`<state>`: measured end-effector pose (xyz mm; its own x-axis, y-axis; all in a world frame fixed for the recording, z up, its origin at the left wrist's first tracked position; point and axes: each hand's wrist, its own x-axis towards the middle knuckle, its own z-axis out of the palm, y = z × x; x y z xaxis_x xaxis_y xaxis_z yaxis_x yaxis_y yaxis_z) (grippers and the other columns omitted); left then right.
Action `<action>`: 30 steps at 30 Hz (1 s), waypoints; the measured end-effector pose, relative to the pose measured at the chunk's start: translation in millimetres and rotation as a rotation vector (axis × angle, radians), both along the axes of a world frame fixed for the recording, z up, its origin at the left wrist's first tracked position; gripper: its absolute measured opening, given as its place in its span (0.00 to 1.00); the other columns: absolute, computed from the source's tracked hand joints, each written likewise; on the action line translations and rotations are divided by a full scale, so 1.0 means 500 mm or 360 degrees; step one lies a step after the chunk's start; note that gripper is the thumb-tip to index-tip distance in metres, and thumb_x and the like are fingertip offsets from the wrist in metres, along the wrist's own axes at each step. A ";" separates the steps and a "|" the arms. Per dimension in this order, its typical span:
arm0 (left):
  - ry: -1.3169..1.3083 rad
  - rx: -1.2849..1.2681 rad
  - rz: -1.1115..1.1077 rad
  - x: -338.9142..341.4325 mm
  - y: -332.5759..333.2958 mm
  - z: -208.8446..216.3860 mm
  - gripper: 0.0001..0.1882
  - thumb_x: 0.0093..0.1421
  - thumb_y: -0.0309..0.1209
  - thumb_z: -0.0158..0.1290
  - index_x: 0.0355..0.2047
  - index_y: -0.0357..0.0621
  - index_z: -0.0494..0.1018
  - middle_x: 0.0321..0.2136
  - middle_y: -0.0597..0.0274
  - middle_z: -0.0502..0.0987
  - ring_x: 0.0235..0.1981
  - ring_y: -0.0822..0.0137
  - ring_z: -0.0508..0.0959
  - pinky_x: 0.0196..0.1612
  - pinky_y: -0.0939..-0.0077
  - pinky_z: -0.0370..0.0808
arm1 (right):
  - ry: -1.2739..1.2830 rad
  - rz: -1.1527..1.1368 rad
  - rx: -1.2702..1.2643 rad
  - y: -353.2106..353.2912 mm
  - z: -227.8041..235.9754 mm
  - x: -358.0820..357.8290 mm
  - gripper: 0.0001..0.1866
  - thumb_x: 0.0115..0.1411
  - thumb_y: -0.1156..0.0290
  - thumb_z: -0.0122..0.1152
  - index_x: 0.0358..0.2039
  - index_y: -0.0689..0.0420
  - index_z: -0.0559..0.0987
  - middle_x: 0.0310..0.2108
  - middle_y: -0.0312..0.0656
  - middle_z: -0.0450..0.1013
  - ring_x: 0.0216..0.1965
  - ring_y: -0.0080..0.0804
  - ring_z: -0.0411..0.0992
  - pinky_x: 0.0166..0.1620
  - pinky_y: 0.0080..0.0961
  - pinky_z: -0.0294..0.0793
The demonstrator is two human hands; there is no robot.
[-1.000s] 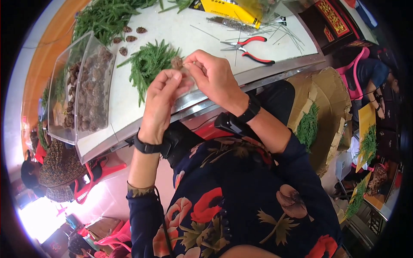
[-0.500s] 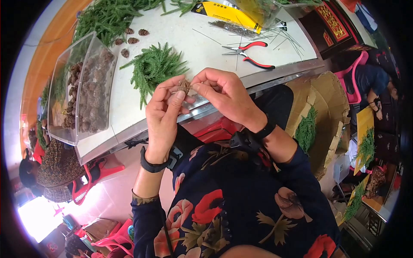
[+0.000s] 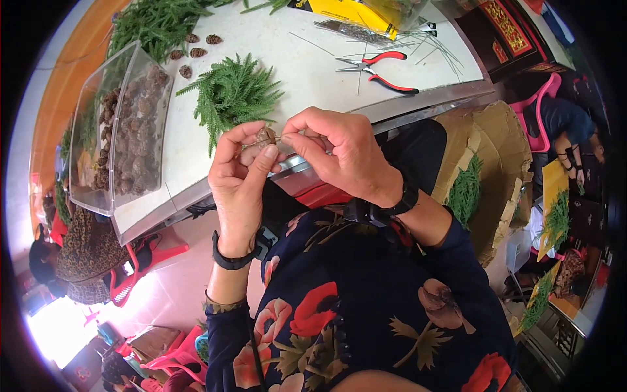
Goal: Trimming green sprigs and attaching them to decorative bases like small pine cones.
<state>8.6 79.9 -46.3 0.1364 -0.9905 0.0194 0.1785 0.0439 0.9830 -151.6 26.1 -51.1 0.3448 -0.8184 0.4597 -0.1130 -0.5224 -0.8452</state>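
Note:
A small brown pine cone [image 3: 266, 136] is pinched between the thumb and fingers of my left hand [image 3: 236, 183], just off the table's near edge. My right hand [image 3: 349, 153] is closed, thumb against forefinger, on a thin wire [image 3: 281, 138] that runs to the cone's side. The wire's far end is hidden by my fingers. Right behind my left hand lies a round bunch of green artificial fir sprigs [image 3: 236, 91]. Red-and-black-handled pliers [image 3: 379, 70] rest on the table farther right, jaws pointing left.
Loose pine cones [image 3: 213, 40] lie beyond the bunch. At left stands a clear plastic box [image 3: 116, 140] of pine cones. More greenery [image 3: 153, 29] is piled at the back, with scattered green wires [image 3: 447, 55] by a yellow package [image 3: 353, 16]. A cardboard box [image 3: 506, 157] stands right of me.
My hands have drawn slightly apart, and a short stretch of wire shows between the cone and my right fingers. The cone has turned more upright in my left fingers.

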 end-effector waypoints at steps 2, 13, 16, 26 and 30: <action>0.0010 -0.0008 0.0010 0.000 0.002 0.000 0.17 0.60 0.18 0.53 0.49 0.35 0.66 0.41 0.61 0.74 0.35 0.74 0.78 0.36 0.84 0.73 | 0.0000 0.0000 0.0018 0.005 0.000 0.003 0.02 0.58 0.78 0.60 0.31 0.61 0.76 0.16 0.33 0.68 0.16 0.13 0.62 0.20 0.15 0.59; 0.0048 0.0024 0.0020 -0.005 0.009 -0.001 0.14 0.62 0.21 0.51 0.49 0.36 0.67 0.39 0.61 0.75 0.34 0.72 0.78 0.37 0.83 0.74 | 0.0057 -0.0081 0.0173 0.026 -0.007 0.015 0.02 0.58 0.79 0.57 0.32 0.62 0.73 0.16 0.37 0.70 0.16 0.15 0.65 0.20 0.17 0.62; 0.0181 0.0081 0.0005 -0.003 0.011 -0.002 0.13 0.64 0.24 0.50 0.49 0.37 0.67 0.38 0.60 0.75 0.34 0.72 0.78 0.37 0.82 0.75 | 0.0152 -0.0126 0.0109 0.030 -0.005 0.015 0.02 0.58 0.79 0.57 0.31 0.61 0.73 0.17 0.38 0.71 0.16 0.19 0.67 0.20 0.19 0.64; 0.0584 0.0157 -0.0096 0.016 0.015 -0.016 0.12 0.69 0.30 0.43 0.48 0.39 0.67 0.37 0.58 0.75 0.34 0.69 0.77 0.39 0.80 0.75 | 0.0066 -0.0136 0.0009 0.042 -0.014 0.024 0.02 0.58 0.78 0.57 0.31 0.61 0.74 0.18 0.41 0.72 0.17 0.28 0.71 0.22 0.21 0.68; 0.0885 0.0200 -0.0255 0.026 0.014 -0.021 0.11 0.69 0.31 0.42 0.48 0.39 0.66 0.37 0.57 0.74 0.36 0.67 0.76 0.41 0.76 0.74 | 0.0037 -0.0080 -0.0036 0.046 -0.016 0.023 0.02 0.58 0.78 0.58 0.32 0.60 0.74 0.21 0.42 0.73 0.20 0.30 0.73 0.25 0.22 0.70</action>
<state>21.8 86.9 -56.9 -0.0591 -0.9896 -0.1311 0.6629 -0.1371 0.7360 -140.1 48.8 -59.2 0.3143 -0.8245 0.4705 -0.1594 -0.5344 -0.8300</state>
